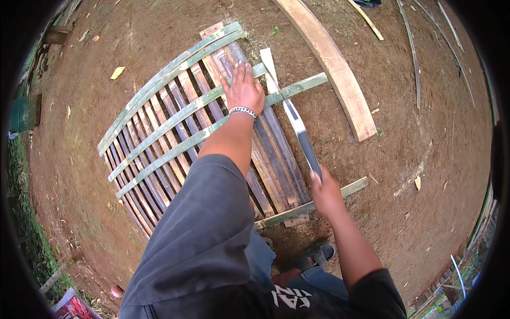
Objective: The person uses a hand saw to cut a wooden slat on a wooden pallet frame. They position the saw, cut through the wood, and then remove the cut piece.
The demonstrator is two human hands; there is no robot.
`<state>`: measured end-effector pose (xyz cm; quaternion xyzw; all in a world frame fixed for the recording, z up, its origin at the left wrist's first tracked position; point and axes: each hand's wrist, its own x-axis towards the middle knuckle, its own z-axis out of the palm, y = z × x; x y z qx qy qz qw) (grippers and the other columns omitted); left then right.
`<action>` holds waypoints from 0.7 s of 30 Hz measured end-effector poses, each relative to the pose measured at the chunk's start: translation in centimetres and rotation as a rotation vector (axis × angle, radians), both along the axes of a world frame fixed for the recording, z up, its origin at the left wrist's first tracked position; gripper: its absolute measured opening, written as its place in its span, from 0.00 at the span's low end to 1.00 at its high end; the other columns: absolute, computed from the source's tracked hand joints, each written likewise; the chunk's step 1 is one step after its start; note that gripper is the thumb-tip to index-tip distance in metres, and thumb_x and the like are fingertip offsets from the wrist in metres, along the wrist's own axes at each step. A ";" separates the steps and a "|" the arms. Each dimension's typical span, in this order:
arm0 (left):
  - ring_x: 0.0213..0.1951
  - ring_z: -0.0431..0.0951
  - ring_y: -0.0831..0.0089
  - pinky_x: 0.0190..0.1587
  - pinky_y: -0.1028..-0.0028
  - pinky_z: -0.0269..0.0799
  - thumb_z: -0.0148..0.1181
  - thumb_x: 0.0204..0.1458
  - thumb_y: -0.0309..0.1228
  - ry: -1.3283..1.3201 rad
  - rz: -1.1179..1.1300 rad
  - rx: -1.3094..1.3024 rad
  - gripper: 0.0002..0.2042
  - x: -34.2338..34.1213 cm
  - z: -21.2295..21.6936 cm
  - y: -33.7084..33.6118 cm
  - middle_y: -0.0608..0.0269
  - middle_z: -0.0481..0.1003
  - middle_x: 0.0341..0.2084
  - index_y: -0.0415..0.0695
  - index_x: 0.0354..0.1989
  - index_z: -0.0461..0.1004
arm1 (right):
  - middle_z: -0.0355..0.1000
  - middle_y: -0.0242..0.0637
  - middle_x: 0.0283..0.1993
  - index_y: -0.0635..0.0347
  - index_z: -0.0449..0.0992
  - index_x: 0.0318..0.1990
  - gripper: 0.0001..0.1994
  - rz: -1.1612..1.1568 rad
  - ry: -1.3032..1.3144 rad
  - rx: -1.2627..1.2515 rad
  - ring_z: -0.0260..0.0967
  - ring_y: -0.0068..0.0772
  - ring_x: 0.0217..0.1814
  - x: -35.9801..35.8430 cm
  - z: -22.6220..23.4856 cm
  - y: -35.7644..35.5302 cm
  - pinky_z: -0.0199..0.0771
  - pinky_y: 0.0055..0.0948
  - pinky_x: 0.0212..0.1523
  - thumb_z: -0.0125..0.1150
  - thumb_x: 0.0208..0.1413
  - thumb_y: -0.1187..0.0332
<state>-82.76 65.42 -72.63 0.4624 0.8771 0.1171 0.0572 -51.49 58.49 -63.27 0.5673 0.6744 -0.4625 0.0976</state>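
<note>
A woven bamboo panel lies flat on the dirt, brown slats crossed by green strips. My left hand presses flat on its upper right part, fingers spread, a metal bracelet on the wrist. My right hand grips the dark handle of a long machete. The blade reaches up along the panel's right edge and its tip meets a pale bamboo slat sticking up there. A green bamboo strip crosses under the blade.
A long wooden plank lies on the ground beyond the panel, at the upper right. Thin bamboo strips lie at the far right. Another green strip runs along the panel's near edge. My sandalled foot stands below it. Grass borders the left.
</note>
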 end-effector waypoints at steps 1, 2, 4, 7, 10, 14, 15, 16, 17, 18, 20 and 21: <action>0.75 0.54 0.63 0.75 0.43 0.38 0.44 0.59 0.35 -0.001 -0.004 -0.002 0.30 0.3 -0.6 -0.5 0.54 0.56 0.74 0.42 0.72 0.58 | 0.77 0.59 0.40 0.56 0.63 0.67 0.24 -0.001 0.017 -0.027 0.76 0.68 0.44 -1.3 0.1 0.9 0.76 0.55 0.43 0.52 0.68 0.58; 0.75 0.53 0.63 0.75 0.43 0.37 0.43 0.59 0.35 0.004 -0.006 0.000 0.30 0.2 -1.1 -1.0 0.54 0.56 0.74 0.42 0.72 0.58 | 0.77 0.59 0.40 0.56 0.63 0.67 0.24 -0.028 0.011 -0.033 0.76 0.68 0.44 -0.3 0.3 -0.8 0.76 0.56 0.43 0.52 0.68 0.58; 0.75 0.53 0.64 0.75 0.43 0.37 0.43 0.59 0.35 -0.002 -0.004 0.032 0.30 0.1 -0.6 0.2 0.55 0.57 0.73 0.42 0.72 0.59 | 0.77 0.60 0.39 0.57 0.64 0.66 0.23 -0.077 0.006 -0.010 0.76 0.68 0.44 4.5 0.9 -4.8 0.75 0.56 0.42 0.53 0.68 0.58; 0.75 0.53 0.64 0.76 0.43 0.36 0.43 0.60 0.36 0.007 0.002 0.055 0.30 0.2 -0.6 0.2 0.55 0.57 0.73 0.42 0.72 0.59 | 0.76 0.61 0.40 0.57 0.65 0.64 0.22 -0.029 0.013 0.120 0.75 0.68 0.44 10.2 2.1 -8.4 0.75 0.56 0.42 0.53 0.68 0.58; 0.75 0.54 0.64 0.75 0.44 0.36 0.45 0.57 0.38 -0.025 0.010 0.041 0.32 0.1 -0.2 0.3 0.55 0.57 0.73 0.42 0.72 0.59 | 0.76 0.62 0.41 0.56 0.64 0.66 0.23 -0.035 -0.077 -0.036 0.76 0.68 0.44 3.3 1.7 -1.9 0.77 0.53 0.43 0.52 0.68 0.58; 0.75 0.54 0.63 0.75 0.44 0.35 0.46 0.55 0.38 -0.033 0.006 0.080 0.33 0.3 -0.7 -0.2 0.54 0.58 0.73 0.41 0.71 0.61 | 0.77 0.61 0.41 0.56 0.65 0.65 0.22 -0.029 -0.018 0.014 0.76 0.68 0.44 2.4 1.1 -2.3 0.76 0.53 0.43 0.51 0.69 0.58; 0.75 0.55 0.63 0.75 0.44 0.35 0.46 0.55 0.38 -0.011 0.008 0.099 0.33 -0.1 -0.8 -0.1 0.54 0.58 0.73 0.41 0.71 0.61 | 0.76 0.61 0.40 0.56 0.66 0.65 0.22 -0.041 0.007 0.021 0.75 0.68 0.44 4.3 1.3 -3.9 0.76 0.53 0.43 0.51 0.68 0.58; 0.75 0.54 0.63 0.75 0.44 0.35 0.45 0.55 0.39 -0.027 0.007 0.087 0.33 0.0 -0.7 0.0 0.53 0.57 0.73 0.41 0.71 0.60 | 0.76 0.61 0.40 0.56 0.66 0.64 0.21 -0.056 0.012 0.016 0.75 0.68 0.43 7.8 2.1 -6.7 0.75 0.54 0.43 0.52 0.68 0.57; 0.75 0.53 0.63 0.76 0.43 0.34 0.44 0.55 0.39 -0.039 0.005 0.070 0.33 0.1 -0.3 0.2 0.53 0.55 0.74 0.40 0.72 0.59 | 0.76 0.61 0.39 0.56 0.67 0.64 0.21 -0.073 0.019 0.006 0.75 0.68 0.43 8.7 3.5 -7.8 0.75 0.54 0.43 0.52 0.68 0.57; 0.75 0.52 0.63 0.76 0.43 0.34 0.43 0.56 0.40 -0.051 0.002 0.053 0.33 0.2 -0.2 0.0 0.53 0.54 0.74 0.40 0.72 0.58 | 0.76 0.61 0.39 0.56 0.67 0.64 0.21 -0.074 0.015 0.010 0.75 0.68 0.44 8.6 3.3 -7.8 0.75 0.54 0.43 0.52 0.68 0.57; 0.75 0.54 0.62 0.75 0.43 0.35 0.44 0.55 0.39 -0.046 0.008 0.071 0.33 0.3 -0.6 -0.6 0.53 0.57 0.73 0.40 0.71 0.60 | 0.76 0.60 0.39 0.55 0.67 0.64 0.21 -0.078 0.018 0.033 0.75 0.68 0.44 6.2 2.1 -6.2 0.75 0.54 0.44 0.52 0.68 0.57; 0.75 0.54 0.61 0.75 0.44 0.35 0.45 0.55 0.38 -0.031 0.009 0.094 0.33 -0.1 -0.5 -0.1 0.53 0.58 0.72 0.40 0.71 0.60 | 0.76 0.60 0.39 0.55 0.66 0.64 0.21 -0.073 0.004 0.005 0.75 0.67 0.44 3.7 1.5 -4.0 0.75 0.54 0.44 0.52 0.68 0.57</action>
